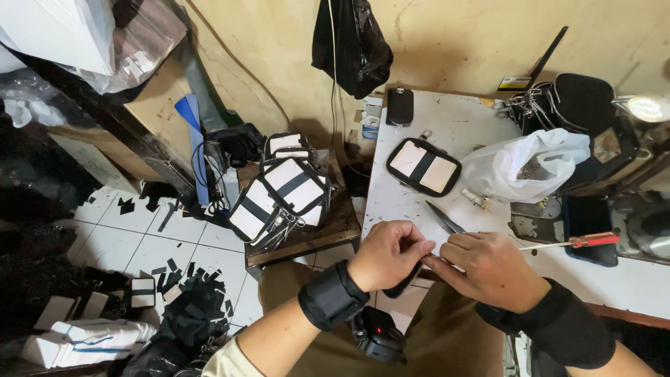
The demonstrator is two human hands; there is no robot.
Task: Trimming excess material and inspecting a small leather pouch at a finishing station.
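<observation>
Two hands close in at the near table edge, both wrists wrapped in black bands. Left hand (391,255) curled tight, thumb and fingers pinched on the upper end of a black zipper strip (405,282). Right hand (488,269) just beside it, knuckles up, fingertips pressed together onto the same end where the two hands meet. Strip hanging down below the table edge, over the lap, lower end loose.

Just beyond the knuckles, on the white table (419,202): a dark pointed blade (444,218) and, to the right, a red-handled screwdriver (574,241). Further back, one finished-looking black and white pouch (423,166) lying flat, near a crumpled white plastic bag (530,164).

Left of the table, on a wooden stool (328,234), a heap of similar black and white pouches (283,192). Black offcuts (188,276) scattered on the floor tiles below.

By the look of it, well into a run: several pouches apparently made up, the piece in hand only a bare strip, not yet joined to any panel. Whether a slider sits on it, impossible to tell.
</observation>
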